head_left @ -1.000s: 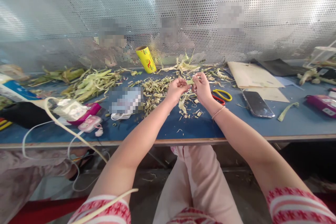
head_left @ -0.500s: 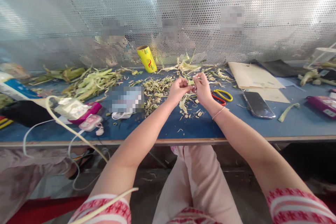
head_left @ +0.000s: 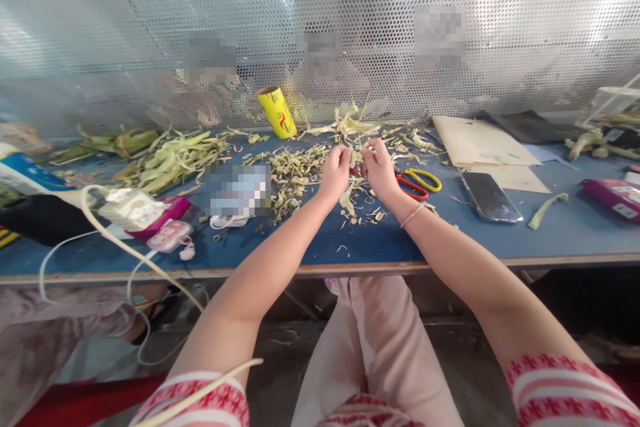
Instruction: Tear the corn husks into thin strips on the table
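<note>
Left hand [head_left: 335, 177] and right hand [head_left: 380, 168] pinch a small green stem [head_left: 357, 156] between them above the blue table [head_left: 370, 250]; too hard a pull could snap it, losing bits among the scraps [head_left: 303, 161] at left.

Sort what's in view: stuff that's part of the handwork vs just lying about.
Part of the work:
- pale-green piece, between left hand and right hand
- shreds on the table near the hands
- likely the stalk heap

Apparently just lying about:
- phone
- yellow tube
- cardboard

Unclear: red and yellow handles by the right wrist.
</note>
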The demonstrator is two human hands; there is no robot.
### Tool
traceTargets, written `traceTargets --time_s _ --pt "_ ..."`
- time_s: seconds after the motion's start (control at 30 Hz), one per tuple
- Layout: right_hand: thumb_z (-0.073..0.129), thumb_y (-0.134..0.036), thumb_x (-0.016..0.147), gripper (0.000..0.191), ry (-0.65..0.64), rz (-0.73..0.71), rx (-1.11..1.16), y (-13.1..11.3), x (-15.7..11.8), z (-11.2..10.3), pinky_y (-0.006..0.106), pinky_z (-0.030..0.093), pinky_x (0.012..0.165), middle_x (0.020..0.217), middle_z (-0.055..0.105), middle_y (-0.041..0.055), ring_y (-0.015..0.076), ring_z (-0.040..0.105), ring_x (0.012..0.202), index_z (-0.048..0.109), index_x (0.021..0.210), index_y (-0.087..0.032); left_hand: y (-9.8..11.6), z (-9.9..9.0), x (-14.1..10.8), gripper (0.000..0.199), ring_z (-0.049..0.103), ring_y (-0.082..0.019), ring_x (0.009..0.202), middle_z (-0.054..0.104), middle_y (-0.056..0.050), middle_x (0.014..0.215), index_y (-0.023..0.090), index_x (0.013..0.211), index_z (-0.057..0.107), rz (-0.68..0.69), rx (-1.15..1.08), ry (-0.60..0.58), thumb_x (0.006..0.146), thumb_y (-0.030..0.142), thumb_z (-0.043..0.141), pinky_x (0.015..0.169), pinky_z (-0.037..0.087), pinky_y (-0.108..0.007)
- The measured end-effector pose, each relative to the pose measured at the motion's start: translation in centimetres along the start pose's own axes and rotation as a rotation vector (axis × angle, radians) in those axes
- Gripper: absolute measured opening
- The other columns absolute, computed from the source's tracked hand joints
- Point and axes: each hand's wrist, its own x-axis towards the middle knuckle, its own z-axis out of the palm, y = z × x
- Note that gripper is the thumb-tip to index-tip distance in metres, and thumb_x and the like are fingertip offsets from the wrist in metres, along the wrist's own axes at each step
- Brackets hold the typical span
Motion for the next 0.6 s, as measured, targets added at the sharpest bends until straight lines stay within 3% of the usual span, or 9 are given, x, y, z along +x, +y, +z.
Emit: traceTargets --time_s 0.3,0.6 --pt "0.056 -0.046 0.086 0.023 -0.059 -0.022 -0.106 0.12 -0.48 0.09 0.025 0.030 0.042 0.052 0.036 -0.0074 0.0096 0.035 0.045 0.044 0.085 -0.026 -0.13 0.10 0.24 0.035 0.047 -0.008 0.048 0.038 0.007 0.056 0.021 0.075 0.041 -0.111 -0.097 0.133 0.085 0.050 0.058 0.053 0.037 -0.022" --pt "0.053 -0.045 0.088 0.022 -0.076 -0.022 -0.124 -0.18 -0.81 0.37 0.024 0.027 0.040 0.048 0.035 -0.0084 0.0088 0.032 0.042 0.043 0.084 -0.026 -0.02 -0.43 -0.23 0.025 0.043 -0.008 0.052 0.038 0.006 0.055 0.021 0.072 0.049 0.047 -0.009 0.171 0.083 0.034 0.067 0.056 0.035 -0.023"
